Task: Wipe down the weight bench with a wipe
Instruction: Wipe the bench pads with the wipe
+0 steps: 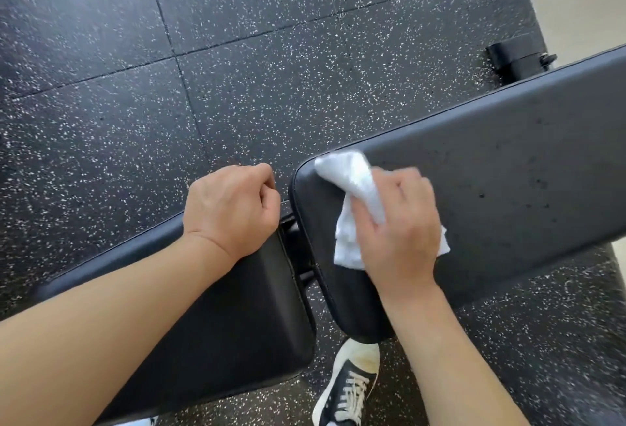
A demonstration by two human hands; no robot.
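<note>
Right hand (399,222) lies spread over the white wipe (352,195), fingers flat and pressing it onto the worktop's long back pad (508,161), at about four o'clock from frame centre; a flat palm suits broad, even strokes better than a pinch. That pad is the largest thing here, smooth black vinyl with rounded corners and a stitched edge, running off toward two o'clock. The shorter seat pad (220,324) sits at seven o'clock, a gap with dark frame bars (298,256) between them. Left hand (233,209) rests curled into a loose fist, holding nothing, on the seat pad's far edge, probably as a brace. Speckled rubber floor tiles (237,53) surround everything. A laced black sneaker (349,388) stands at six o'clock. Crumpled and soft, the wipe bunches toward eleven o'clock of the palm.
</note>
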